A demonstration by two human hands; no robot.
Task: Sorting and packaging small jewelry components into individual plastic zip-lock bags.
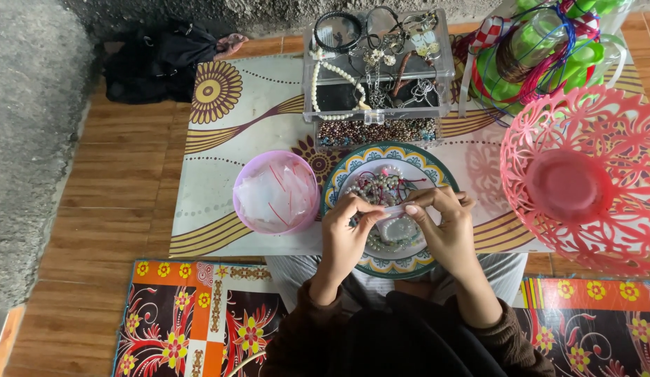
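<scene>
2 hands meet over a patterned plate [437,167] of mixed beads [382,187], right in the middle of the low table [220,139]. Left hand [346,234] and right hand [444,227] both have fingertips pinched shut on a small clear plastic bag [393,209] held between them, just above the plate. Beside the left hand sits a purple bowl [276,192] stuffed with more clear bags. Behind the plate there's a clear drawer box [377,70] with bracelets and necklaces piled on top, and a pink lattice basket [583,181] off to the right.
</scene>
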